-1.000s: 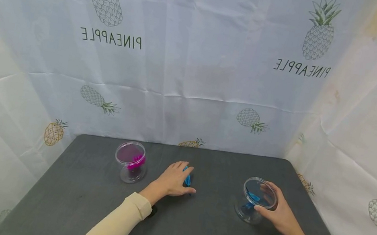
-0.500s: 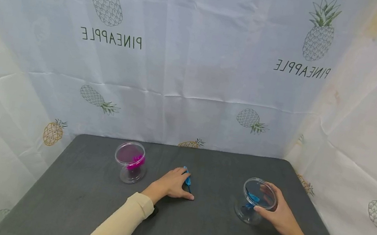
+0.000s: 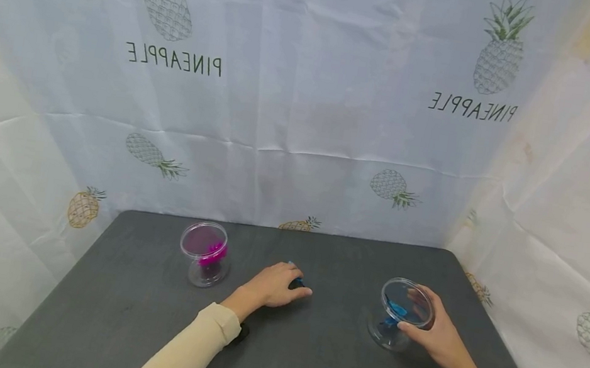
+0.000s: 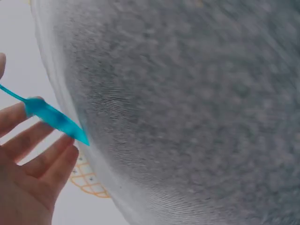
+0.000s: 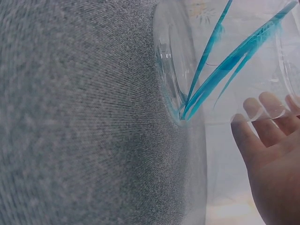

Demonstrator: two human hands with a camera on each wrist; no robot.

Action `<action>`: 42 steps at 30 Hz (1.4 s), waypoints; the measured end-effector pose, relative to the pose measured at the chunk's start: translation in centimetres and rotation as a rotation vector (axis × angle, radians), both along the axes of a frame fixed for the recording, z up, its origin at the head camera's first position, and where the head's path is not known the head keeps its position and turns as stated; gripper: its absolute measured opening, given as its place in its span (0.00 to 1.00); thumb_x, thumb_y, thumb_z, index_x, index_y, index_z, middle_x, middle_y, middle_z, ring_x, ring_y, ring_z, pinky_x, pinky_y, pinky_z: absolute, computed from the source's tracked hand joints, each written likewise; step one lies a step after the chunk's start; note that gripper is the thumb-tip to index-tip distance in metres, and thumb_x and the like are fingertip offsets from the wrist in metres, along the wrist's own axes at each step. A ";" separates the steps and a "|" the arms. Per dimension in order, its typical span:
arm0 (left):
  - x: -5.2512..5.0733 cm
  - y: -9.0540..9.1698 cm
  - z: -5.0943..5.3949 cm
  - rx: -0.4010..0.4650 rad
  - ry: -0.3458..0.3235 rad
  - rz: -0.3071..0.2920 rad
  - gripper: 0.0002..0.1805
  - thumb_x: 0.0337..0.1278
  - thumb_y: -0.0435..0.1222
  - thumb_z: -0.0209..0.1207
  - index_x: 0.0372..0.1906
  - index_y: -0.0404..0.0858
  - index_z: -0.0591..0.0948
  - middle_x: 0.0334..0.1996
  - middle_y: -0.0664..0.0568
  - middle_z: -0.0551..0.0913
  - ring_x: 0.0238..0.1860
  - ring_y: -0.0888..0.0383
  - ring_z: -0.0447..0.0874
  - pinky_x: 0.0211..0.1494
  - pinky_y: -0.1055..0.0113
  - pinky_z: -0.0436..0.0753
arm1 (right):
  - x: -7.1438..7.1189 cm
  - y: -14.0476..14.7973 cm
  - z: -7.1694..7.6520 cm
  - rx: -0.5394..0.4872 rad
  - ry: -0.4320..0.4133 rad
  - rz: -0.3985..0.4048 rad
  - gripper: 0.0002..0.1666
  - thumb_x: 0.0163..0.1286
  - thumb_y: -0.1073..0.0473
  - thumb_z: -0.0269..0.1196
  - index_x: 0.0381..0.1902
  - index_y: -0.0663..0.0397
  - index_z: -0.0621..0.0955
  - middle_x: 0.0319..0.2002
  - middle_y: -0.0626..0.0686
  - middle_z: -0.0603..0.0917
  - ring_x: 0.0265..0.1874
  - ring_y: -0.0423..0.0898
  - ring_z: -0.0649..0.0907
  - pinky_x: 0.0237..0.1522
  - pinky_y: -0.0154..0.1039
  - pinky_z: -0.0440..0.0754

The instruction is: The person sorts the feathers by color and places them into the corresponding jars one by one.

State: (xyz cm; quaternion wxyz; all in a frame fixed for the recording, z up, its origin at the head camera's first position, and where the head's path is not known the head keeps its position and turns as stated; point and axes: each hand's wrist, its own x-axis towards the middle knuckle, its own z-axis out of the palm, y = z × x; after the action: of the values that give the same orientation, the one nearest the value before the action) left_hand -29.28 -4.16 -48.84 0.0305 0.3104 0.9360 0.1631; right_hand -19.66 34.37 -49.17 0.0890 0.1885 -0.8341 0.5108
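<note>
My left hand [image 3: 273, 284] is low over the middle of the table. In the left wrist view a blue feather [image 4: 54, 117] lies across its fingers, tilted, its pointed end near the table and its quill toward the thumb. From the head view the hand hides most of it. My right hand [image 3: 435, 332] grips the side of a clear footed dessert cup [image 3: 386, 339], thumb at the front and fingers behind. Several blue feather strands [image 5: 225, 65] stand slanted inside that cup, whose base rests on the table.
A second clear footed cup [image 3: 206, 228] stands at the back left with a pink feather [image 3: 214, 254] in it. The dark grey table [image 3: 137, 319] ends at a white pineapple-print curtain [image 3: 316, 117] behind and at both sides.
The feather that showed lying on the table between my left thumb and fingers is now mostly under the hand and off the surface. My thumb has come forward; the right hand has stayed put.
</note>
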 end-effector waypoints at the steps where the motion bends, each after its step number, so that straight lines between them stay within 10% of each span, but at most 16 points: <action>1: 0.0 0.0 0.1 0.011 0.021 -0.007 0.31 0.73 0.60 0.50 0.63 0.41 0.81 0.62 0.48 0.80 0.63 0.50 0.77 0.65 0.52 0.77 | 0.0 0.0 0.0 0.001 0.001 0.001 0.51 0.66 0.70 0.68 0.76 0.69 0.49 0.69 0.72 0.63 0.64 0.23 0.66 0.61 0.16 0.65; 15: 0.3 0.5 1.5 0.146 0.282 -0.150 0.16 0.78 0.46 0.52 0.52 0.44 0.87 0.45 0.56 0.86 0.45 0.60 0.84 0.51 0.63 0.83 | 0.1 -0.3 0.2 -0.013 0.037 0.020 0.52 0.64 0.74 0.69 0.76 0.69 0.51 0.67 0.72 0.65 0.64 0.24 0.67 0.61 0.17 0.66; 42: 2.3 3.4 5.4 0.573 0.398 -0.313 0.06 0.67 0.33 0.65 0.43 0.35 0.86 0.35 0.52 0.88 0.31 0.65 0.84 0.37 0.81 0.79 | 0.0 -0.4 0.2 -0.016 0.016 0.005 0.52 0.64 0.73 0.69 0.76 0.70 0.51 0.67 0.73 0.65 0.63 0.24 0.67 0.60 0.16 0.66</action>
State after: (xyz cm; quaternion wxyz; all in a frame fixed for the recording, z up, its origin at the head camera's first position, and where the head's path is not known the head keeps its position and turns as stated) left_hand -27.03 -0.75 -43.46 -0.2155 0.4711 0.7814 0.3479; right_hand -19.63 34.00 -48.95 0.0960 0.1938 -0.8289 0.5160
